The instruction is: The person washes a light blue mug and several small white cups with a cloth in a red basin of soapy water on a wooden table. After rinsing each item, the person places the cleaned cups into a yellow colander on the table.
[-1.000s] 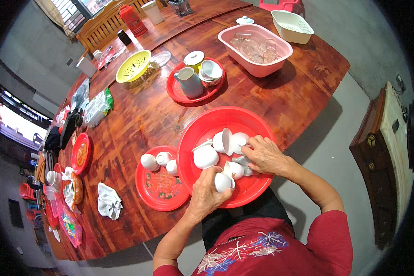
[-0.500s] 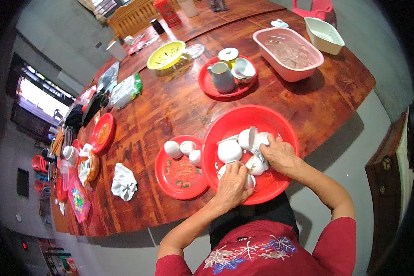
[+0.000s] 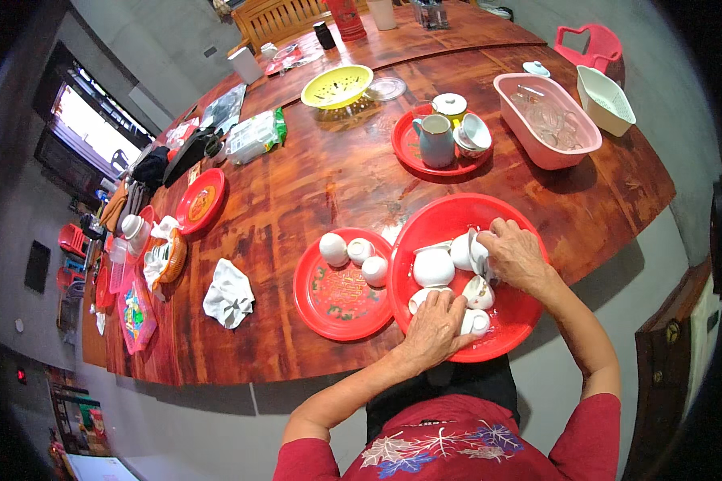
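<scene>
Well, the red basin (image 3: 457, 213) on the wooden surface (image 3: 297, 192) holds a close cluster of white cups, and both hands reach down into it. The left hand (image 3: 435, 327) has its fingers curved low over a white cup (image 3: 419, 300), the thumb spread apart beside a small cup (image 3: 475, 323); whether either is gripped I cannot tell. The right hand (image 3: 517, 255) bends its fingers narrowly at the edge of a thin-rimmed cup (image 3: 479, 252), though the hand hides how firm that hold is.

Handling one cup at a time seems wisest, with support around the body rather than a pinch at the lip, since any moisture could make the glaze slippery. The patterned cup (image 3: 478, 293) sits between the hands and deserves room, so rims do not knock. Beside the basin, the red tray (image 3: 309, 293) bears three white cups (image 3: 333, 249); elbows and wrists should clear those.
</scene>
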A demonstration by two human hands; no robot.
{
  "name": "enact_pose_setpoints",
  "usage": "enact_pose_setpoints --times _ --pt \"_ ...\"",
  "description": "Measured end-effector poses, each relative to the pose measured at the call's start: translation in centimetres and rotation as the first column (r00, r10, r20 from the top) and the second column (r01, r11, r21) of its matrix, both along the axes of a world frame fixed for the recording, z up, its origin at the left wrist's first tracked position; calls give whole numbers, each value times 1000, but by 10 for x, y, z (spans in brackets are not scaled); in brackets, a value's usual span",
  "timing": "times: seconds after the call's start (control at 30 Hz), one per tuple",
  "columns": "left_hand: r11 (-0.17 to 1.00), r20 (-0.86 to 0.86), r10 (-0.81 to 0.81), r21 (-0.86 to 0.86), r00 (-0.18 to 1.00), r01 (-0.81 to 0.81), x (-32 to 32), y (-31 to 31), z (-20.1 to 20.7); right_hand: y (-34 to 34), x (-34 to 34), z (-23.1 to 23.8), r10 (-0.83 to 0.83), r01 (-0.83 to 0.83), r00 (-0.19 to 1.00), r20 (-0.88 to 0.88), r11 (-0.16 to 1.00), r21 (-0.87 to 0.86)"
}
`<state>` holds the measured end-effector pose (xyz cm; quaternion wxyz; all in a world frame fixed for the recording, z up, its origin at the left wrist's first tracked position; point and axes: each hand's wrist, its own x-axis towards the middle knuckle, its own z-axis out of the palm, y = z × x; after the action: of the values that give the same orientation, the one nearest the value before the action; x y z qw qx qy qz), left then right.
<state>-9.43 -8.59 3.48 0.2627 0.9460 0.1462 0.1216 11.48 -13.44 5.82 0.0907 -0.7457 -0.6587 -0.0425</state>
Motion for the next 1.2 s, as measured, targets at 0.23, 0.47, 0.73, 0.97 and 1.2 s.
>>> enact_pose_setpoints --times 0.23,0.47,0.73,0.97,1.2 --pt "818 531 435 104 727 -566 -41 91 2 5 -7 23 -17 23 999 -46 989 148" --pt "839 147 533 37 833 -543 -73 195 -49 3 -27 22 22 12 973 -228 989 148" --pt "825 83 550 104 831 -556 -71 204 -64 -20 -25 28 26 53 936 -351 975 215" --pt "682 150 714 -366 684 -633 -81 167 -22 -42 -10 11 2 48 950 -312 987 152" --pt "767 163 436 -582 885 -271 -47 102 44 -51 -7 -1 23 14 944 -330 994 112"
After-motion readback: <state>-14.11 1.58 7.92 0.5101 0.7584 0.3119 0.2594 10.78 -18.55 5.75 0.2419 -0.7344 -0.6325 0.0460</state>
